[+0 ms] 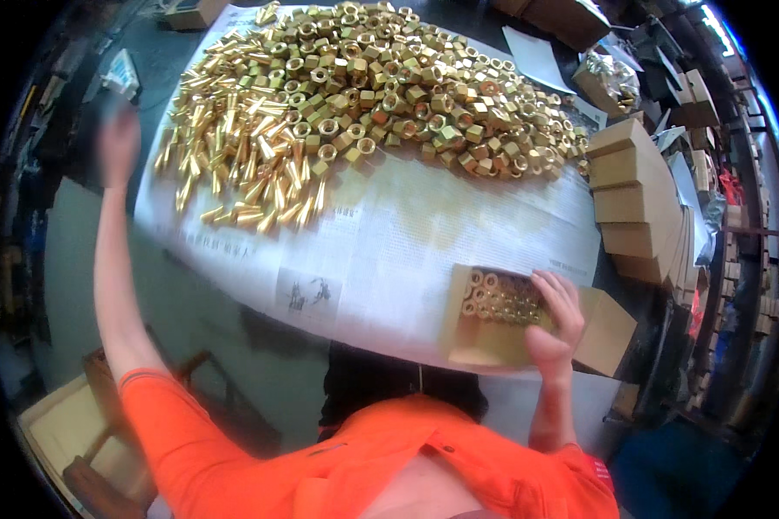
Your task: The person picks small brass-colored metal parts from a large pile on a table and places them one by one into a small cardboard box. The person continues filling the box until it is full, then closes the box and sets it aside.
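A small open cardboard box [463, 350] lies on the newspaper sheet [381, 303] near its front edge. Rows of brass nuts [493, 298] fill the far part of the box. My right hand [561, 322] grips the box at its right side, with the thumb and fingers reaching over the rim. Far out to the left, past the newspaper's edge, my left hand [119, 149] is stretched forward. Its fingers are smeared and dark, so I cannot see if they hold anything. Close beyond it lies a small white and blue packet [121, 73].
A large heap of brass hex nuts [424, 95] covers the far newspaper. Slim pointed brass pieces [251, 156] are piled on its left. Folded cardboard boxes [632, 190] stand in a row at the right, with cluttered shelving beyond. A wooden chair [104, 467] is at the lower left.
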Available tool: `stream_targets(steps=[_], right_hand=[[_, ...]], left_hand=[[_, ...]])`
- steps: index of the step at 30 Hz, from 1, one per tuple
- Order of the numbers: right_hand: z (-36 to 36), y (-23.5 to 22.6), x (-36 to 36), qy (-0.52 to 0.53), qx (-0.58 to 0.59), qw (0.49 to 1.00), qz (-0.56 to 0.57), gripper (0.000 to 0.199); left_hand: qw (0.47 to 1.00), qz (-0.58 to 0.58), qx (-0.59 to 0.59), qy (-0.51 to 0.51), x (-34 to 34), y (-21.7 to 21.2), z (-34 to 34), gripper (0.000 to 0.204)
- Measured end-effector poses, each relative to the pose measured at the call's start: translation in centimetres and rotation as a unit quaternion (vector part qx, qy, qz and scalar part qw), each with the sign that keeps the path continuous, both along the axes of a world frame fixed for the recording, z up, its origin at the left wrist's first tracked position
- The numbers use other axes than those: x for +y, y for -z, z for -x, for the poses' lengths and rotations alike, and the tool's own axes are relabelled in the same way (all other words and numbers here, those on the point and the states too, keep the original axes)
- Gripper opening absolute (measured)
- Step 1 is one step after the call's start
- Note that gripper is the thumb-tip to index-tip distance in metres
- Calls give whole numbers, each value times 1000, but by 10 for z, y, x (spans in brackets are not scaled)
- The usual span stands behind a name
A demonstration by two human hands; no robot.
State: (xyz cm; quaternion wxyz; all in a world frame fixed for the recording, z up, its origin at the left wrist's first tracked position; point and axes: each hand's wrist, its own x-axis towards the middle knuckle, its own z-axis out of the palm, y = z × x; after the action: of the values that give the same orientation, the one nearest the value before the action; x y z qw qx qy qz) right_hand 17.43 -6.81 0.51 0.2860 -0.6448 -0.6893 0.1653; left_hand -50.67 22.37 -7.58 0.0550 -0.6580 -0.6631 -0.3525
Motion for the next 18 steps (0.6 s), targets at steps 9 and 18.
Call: stream_targets(steps=[9,18], right_hand=[[1,0,0,-33,25,997,-72,50],[-7,17,-2,-43,8,988,-151,49]], left_hand=[[965,57,22,254,-134,-87,-284,25],[896,237,329,183,-123,-64,-343,27]])
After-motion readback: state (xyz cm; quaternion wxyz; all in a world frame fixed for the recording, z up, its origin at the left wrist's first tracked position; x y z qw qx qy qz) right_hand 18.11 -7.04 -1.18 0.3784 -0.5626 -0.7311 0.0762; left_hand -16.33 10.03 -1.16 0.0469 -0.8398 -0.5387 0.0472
